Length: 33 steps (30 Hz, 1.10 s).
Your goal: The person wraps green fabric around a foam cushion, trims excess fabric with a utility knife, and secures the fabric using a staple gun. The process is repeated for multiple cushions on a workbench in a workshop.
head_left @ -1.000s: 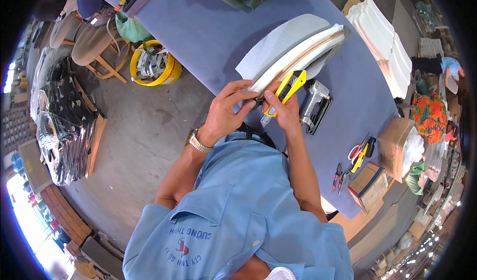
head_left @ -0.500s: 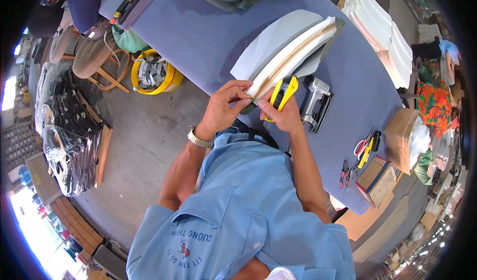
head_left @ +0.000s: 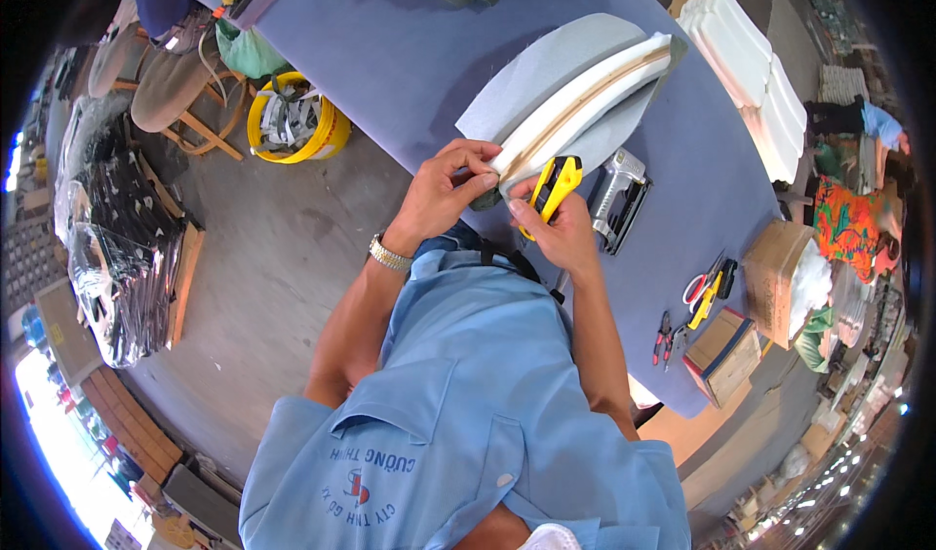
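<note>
Pinching between thumb and fingertips, the left hand (head_left: 439,187) grips the lower end of a curved cushion (head_left: 589,99), which sits in the upper centre of the frame, against the blue table (head_left: 390,62). Curled around a yellow cutter (head_left: 560,191), the right hand (head_left: 565,235) has its fingertips close to that same end. Just right of it lies a staple gun (head_left: 620,199); scissors (head_left: 695,288) and pliers (head_left: 663,339) lie at the lower right of the table.
</note>
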Available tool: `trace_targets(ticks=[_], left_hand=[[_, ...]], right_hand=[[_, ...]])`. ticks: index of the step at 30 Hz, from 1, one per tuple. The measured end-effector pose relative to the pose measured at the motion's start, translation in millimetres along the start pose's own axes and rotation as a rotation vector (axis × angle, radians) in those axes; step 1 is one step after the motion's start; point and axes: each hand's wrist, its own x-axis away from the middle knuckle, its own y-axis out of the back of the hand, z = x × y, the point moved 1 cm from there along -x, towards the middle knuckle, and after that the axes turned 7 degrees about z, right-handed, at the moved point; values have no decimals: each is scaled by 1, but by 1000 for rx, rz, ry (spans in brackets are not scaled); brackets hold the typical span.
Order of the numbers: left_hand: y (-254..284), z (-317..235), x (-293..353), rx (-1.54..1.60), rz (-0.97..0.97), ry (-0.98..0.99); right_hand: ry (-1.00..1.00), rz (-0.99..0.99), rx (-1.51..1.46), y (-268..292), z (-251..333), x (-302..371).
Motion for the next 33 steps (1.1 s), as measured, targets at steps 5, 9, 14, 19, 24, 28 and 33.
trace_targets(ticks=[5,9,14,19,24,28,33], left_hand=[[-9,6,5,-22,1,-44],[-16,9,7,-64,42,-67],[-18,8,8,-86,14,-88],[-7,8,4,-14,16,-43],[2,7,3,25,19,-36],[5,6,1,49,-32,-33],[14,8,-3,6,-9,-25]], right_hand=[[-94,114,-94,20,60,26],[402,-2,-363,18,116,19],[506,74,-526,27,109,-32],[263,-180,-560,4,67,-43],[141,-195,-543,2,39,-47],[79,-145,-443,3,31,-44],[39,-193,-366,-7,35,-43]])
